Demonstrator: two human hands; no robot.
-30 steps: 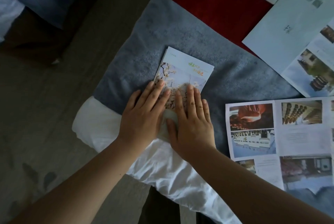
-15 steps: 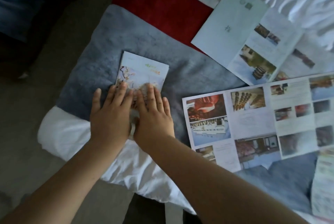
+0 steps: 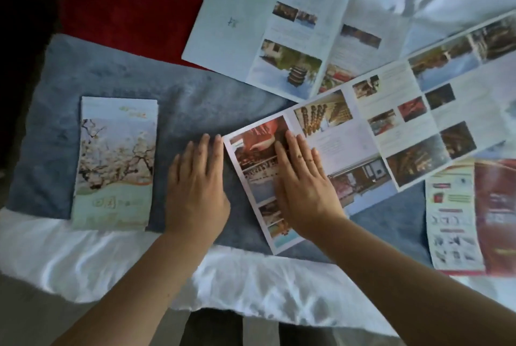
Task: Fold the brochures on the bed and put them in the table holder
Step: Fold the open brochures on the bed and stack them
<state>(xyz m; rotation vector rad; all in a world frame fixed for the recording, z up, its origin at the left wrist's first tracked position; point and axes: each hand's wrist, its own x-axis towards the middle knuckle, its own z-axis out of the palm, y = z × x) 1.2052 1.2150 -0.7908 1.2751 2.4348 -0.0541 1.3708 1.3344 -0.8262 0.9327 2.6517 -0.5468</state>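
Head view shows both hands gone from the folded brochure [image 3: 114,162], which lies alone on the grey blanket [image 3: 190,105] at the left; that one looks finished and awaits the holder, which is out of sight. A second ago both palms pressed on it; now the left hand [image 3: 196,186] rests flat and empty on the blanket just beside the large unfolded brochure [image 3: 371,133], and the right hand [image 3: 303,181] lies flat and spread on its near panel, gripping nothing; likely the next sheet to fold.
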